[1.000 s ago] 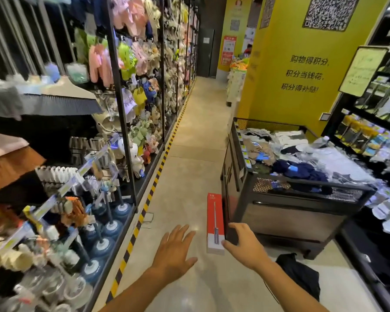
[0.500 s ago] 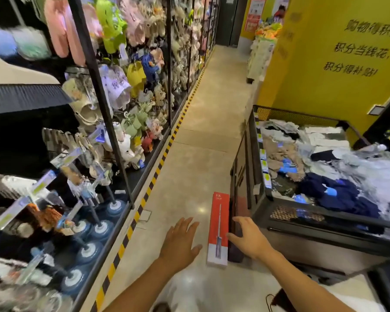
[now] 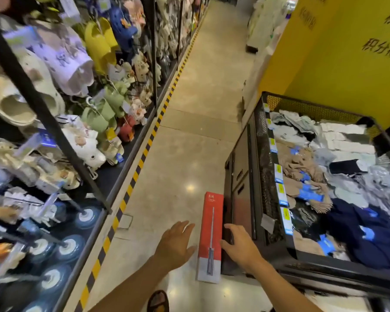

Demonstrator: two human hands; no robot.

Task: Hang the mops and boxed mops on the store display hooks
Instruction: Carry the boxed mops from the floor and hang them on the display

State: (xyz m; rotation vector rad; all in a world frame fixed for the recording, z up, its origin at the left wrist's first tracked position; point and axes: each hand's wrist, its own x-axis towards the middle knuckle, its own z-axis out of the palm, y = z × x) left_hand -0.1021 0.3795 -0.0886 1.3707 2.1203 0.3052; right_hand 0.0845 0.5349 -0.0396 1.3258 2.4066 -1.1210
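A long red-and-white mop box (image 3: 211,235) with a mop picture on its face stands on the floor, leaning against the dark side of a display bin (image 3: 241,190). My right hand (image 3: 239,246) rests against the box's right edge, fingers over the top of that side. A short way left of the box, my left hand (image 3: 176,242) is spread with fingers apart, holding nothing. The display rack (image 3: 43,109) on the left carries hooks with hanging goods.
Slippers and plush goods hang along the left rack; several round blue-and-white items (image 3: 70,246) sit on its lowest shelf. A yellow-black striped line (image 3: 142,158) edges the rack base. The mesh bin on the right holds folded socks (image 3: 306,190). The aisle floor (image 3: 194,131) runs ahead.
The view has tipped down and closed in on the box. Both hands have come nearer to it, and my right hand now lies against its right edge.
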